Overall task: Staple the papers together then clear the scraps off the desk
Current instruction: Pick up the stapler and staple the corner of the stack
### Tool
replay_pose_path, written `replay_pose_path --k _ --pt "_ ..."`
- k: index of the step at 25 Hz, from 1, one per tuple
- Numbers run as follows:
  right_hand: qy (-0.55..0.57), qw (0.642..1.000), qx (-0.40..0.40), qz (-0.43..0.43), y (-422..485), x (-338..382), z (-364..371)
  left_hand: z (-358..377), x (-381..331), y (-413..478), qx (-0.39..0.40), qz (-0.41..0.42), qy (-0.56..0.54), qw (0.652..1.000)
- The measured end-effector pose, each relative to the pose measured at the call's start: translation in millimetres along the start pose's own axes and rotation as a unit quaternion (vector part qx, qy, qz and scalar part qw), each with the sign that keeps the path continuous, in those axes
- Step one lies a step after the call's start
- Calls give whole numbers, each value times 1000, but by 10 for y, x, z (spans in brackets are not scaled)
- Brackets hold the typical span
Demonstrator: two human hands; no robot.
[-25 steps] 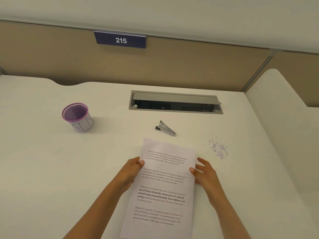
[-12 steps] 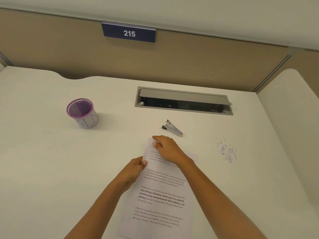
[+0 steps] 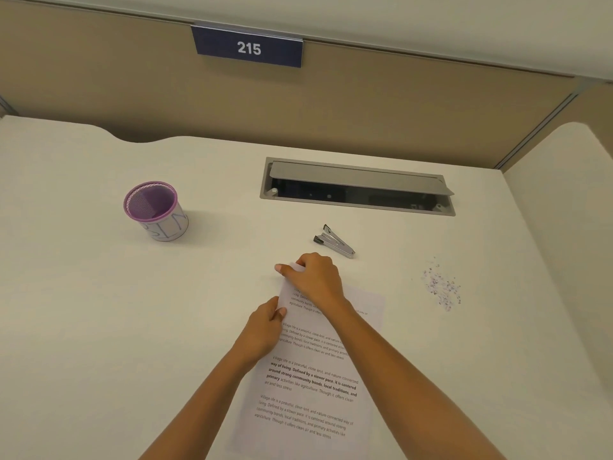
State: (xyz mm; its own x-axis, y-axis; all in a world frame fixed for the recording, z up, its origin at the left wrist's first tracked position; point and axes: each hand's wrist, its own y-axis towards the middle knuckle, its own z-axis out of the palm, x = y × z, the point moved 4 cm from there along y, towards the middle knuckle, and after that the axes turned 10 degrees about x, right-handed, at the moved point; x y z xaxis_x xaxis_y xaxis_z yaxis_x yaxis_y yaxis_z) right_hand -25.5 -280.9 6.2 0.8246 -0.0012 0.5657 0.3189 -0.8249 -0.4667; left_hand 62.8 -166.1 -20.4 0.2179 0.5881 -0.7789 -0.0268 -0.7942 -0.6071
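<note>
White printed papers [image 3: 311, 386] flat on the pale tabletop [image 3: 99, 327], far end toward the tan wall [image 3: 365, 111] with the blue 215 sign [image 3: 248, 48]. Pinched at the left edge by the left grip [image 3: 262, 330], thumb on top. Held at the far left corner by the right grip [image 3: 315, 280], fingers curled over it. Just past that corner, a silver stapler [image 3: 334, 241]. Off to the right, tiny purple scraps [image 3: 442, 288]. Far left, a purple cup [image 3: 156, 210].

Shiny metal stapler [image 3: 334, 241], matt desk [image 3: 99, 310]
</note>
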Motion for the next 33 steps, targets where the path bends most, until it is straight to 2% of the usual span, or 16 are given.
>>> replay_pose_path --k 3,8,14,16,18,20,22,23,25,27,29,33 --pt "0 1000 -11 10 14 10 64 19 29 1 -20 7 22 1000" --pt "-7 1000 -6 8 -7 16 56 29 55 12 -16 11 -20 1000" --pt "68 990 120 -39 58 10 -24 -56 133 21 30 -5 -115 993" --pt "78 987 134 -50 95 -3 -47 -70 156 44 39 -5 -124 992" --pt "97 988 101 -64 129 -3 -104 -67 169 71 51 -3 -130 990" --pt "76 994 -9 -79 220 -37 -242 -79 175 89 60 1 -135 989" --pt "-41 990 -117 -70 335 -89 -413 -109 211 117 62 -4 -141 988" --pt "-107 983 -140 -47 396 -128 -484 -125 222 128 62 -6 -144 988" --pt "-194 974 -118 20 522 -221 -569 -147 213 133 65 -10 -145 987" --pt "-213 973 -71 56 618 -300 -569 -163 206 140 63 -16 -147 987" --pt "-210 975 -54 42 673 -333 -519 -172 184 133 62 -21 -150 987" --pt "-206 975 -78 2 694 -320 -453 -193 204 158 67 -21 -147 987"
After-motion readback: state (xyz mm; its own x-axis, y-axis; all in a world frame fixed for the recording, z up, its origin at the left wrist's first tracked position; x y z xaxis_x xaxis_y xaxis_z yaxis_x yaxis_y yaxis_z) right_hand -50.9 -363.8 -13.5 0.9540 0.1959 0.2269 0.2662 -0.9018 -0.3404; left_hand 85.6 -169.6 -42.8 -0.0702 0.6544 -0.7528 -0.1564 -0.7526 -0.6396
